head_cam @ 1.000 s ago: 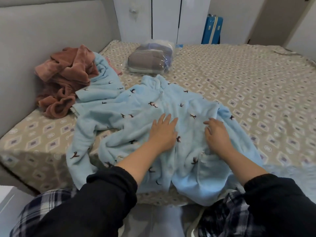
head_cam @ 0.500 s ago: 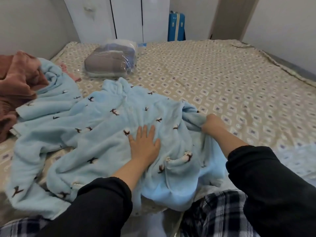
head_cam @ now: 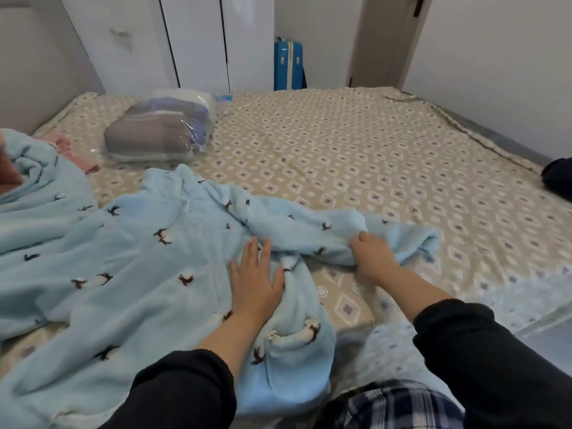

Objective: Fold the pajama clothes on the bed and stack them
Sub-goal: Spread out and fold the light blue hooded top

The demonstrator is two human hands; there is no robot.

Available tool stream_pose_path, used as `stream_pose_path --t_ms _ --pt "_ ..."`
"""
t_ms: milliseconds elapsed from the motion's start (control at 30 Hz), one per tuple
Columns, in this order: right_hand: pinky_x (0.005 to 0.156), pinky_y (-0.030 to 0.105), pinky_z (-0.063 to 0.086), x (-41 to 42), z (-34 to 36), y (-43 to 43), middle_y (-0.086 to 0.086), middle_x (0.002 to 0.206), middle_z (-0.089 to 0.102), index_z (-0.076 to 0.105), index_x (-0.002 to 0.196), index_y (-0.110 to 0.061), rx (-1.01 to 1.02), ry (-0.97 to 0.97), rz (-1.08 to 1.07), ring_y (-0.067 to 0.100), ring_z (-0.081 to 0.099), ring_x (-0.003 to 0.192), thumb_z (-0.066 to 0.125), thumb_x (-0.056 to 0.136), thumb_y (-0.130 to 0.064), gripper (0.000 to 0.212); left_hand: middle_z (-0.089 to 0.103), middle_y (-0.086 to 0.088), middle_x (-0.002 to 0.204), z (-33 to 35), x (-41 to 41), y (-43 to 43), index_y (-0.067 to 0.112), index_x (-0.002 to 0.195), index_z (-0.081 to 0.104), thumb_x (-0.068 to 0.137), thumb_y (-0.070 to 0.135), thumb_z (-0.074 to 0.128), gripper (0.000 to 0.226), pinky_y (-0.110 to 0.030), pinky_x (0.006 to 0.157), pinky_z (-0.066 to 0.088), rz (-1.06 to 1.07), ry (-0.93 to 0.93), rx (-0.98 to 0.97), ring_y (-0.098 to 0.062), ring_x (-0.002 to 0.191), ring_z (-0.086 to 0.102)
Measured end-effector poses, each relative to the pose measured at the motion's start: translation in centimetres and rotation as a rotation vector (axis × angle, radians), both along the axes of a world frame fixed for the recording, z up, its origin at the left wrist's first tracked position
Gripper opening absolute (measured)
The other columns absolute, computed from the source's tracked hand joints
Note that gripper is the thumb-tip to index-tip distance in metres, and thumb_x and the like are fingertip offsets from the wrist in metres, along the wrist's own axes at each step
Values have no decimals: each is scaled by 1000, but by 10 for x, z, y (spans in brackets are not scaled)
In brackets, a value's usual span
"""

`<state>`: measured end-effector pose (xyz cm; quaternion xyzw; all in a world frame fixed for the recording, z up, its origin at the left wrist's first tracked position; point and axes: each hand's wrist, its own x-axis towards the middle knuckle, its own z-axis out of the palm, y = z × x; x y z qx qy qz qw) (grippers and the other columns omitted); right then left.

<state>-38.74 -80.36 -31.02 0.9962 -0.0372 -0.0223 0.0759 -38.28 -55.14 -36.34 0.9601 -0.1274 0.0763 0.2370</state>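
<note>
Spreading blue pajama top [head_cam: 139, 274] on bed [head_cam: 371, 156]: left hand [head_cam: 255, 283] flat, pinning fabric; right hand [head_cam: 373, 255], just right of it, grips bunched sleeve [head_cam: 309, 227]. Next, likely: straighten sleeve, fold it inward over body.

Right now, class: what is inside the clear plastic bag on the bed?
Folded grey and blue fabric shows through the clear plastic bag; the layers underneath are covered.
</note>
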Motion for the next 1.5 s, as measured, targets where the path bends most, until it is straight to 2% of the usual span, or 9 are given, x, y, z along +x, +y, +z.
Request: stream_pose_path --t_ms 233,333,467,600,800,1000,1233,1400,1500 --pt "83 36 47 -2 2 -45 13 106 63 69 103 1 1047 -488 -469 31 58 93 42 91 -7 31 4 -6 162 1 19 -14 24 153 5 85 52 13 74 -53 116 5 -110 -102 143 -23 149 4" --pt "95 36 40 10 10 -77 17 130 50 63 114 -3 728 -689 -690 33 49 117 45 94 -16 30 15 -10 160 6 26 -24 19 153 19 88 44 24 70 -58 114 14 -149 -169 113 -27 148 13" --pt "93 42 43 27 13 -94 15 132 52 44 135 -7 437 3 -765 34 48 120 50 92 -46 59 26 -14 156 7 38 -36 16 147 37 84 32 37 65 -61 110 20 -386 -313 184 -31 145 20" --pt "72 34 44 47 28 -90 12 98 62 55 95 -4 512 264 -605 26 56 84 66 82 -36 36 20 -12 159 6 54 -44 17 149 32 83 32 42 68 -60 113 16 -390 -288 207 -28 147 16" --pt "89 49 47 69 58 -150 19 123 52 44 127 -7 292 -498 -874 40 53 113 55 90 -16 40 18 -12 159 4 68 -55 21 150 20 83 37 40 72 -60 112 11 -410 -316 185 -24 148 10" --pt "112 47 26 91 27 -166 16 157 10 10 151 -9 314 -311 -907 34 17 142 49 96 -28 70 8 -5 162 -7 86 -66 26 154 13 91 38 48 73 -56 117 7 -345 -165 206 -17 149 -1" --pt "102 49 40 95 -23 -143 17 146 23 20 147 -12 752 -429 -1024 37 29 131 58 87 -41 76 -1 2 162 -12 96 -72 29 154 5 80 23 43 83 -48 117 5 -309 -84 251 -14 149 -1" --pt "106 47 28 113 -23 -121 12 156 18 31 145 -26 283 -297 -600 37 27 136 49 89 -54 66 5 3 162 -10 97 -74 26 154 11 78 15 44 84 -47 117 8 -312 -89 222 -13 149 5" --pt "107 48 24 121 -39 -90 4 148 37 46 134 -25 368 -112 -257 29 32 134 49 90 -54 52 17 -1 160 -6 95 -72 21 153 22 75 11 44 81 -48 117 13 -325 -79 139 -17 147 17"
